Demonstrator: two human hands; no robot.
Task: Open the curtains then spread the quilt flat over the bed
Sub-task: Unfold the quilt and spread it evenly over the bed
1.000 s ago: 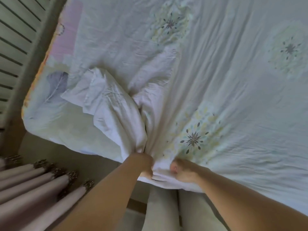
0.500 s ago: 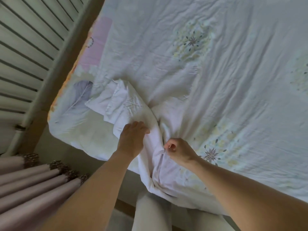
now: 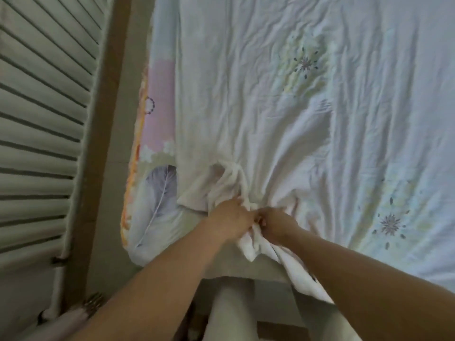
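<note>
A white quilt (image 3: 307, 134) with pale flower prints covers most of the bed. Its near left corner is bunched into a crumpled fold. My left hand (image 3: 230, 217) grips that bunched corner from the left. My right hand (image 3: 277, 223) grips the same cloth right beside it, the two hands almost touching. A strip of quilt hangs down over the bed's near edge under my right forearm. To the left of the quilt the patterned bed sheet (image 3: 157, 193) lies bare, with a feather print.
A slatted headboard (image 3: 41, 124) with a brown wooden frame stands along the left side. Pale curtain folds (image 3: 66, 321) show at the bottom left. My legs (image 3: 231, 313) stand against the bed's near edge.
The view has swung left and closer to the bed. My hands have come together on the quilt's corner, and the large loose fold has been drawn into a smaller bunch.
</note>
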